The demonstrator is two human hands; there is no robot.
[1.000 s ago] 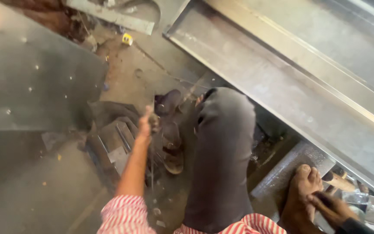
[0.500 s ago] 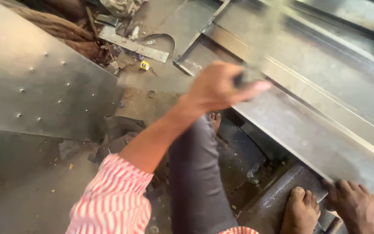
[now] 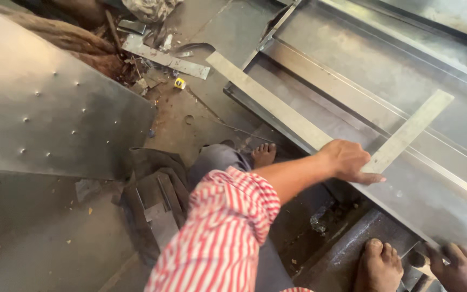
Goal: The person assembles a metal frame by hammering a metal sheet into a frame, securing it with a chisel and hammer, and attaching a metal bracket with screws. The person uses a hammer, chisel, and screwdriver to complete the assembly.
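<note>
My left hand reaches out from a red-and-white striped sleeve and presses on the corner of a steel L-shaped square. One blade of the square runs up-left and the other up-right. It lies flat on a long folded sheet-metal panel. My right hand is at the bottom right corner, at the near edge of the same panel. It is partly cut off by the frame, and whether it holds anything is unclear.
My bare feet rest on the dirty floor beside the panel. A large riveted metal sheet leans at the left. Metal offcuts, a small yellow object and dark folded pieces lie on the floor.
My left hand rose from the floor by my knee, swung right with the square, and now holds it down on the panel. The view has shifted up and right.
</note>
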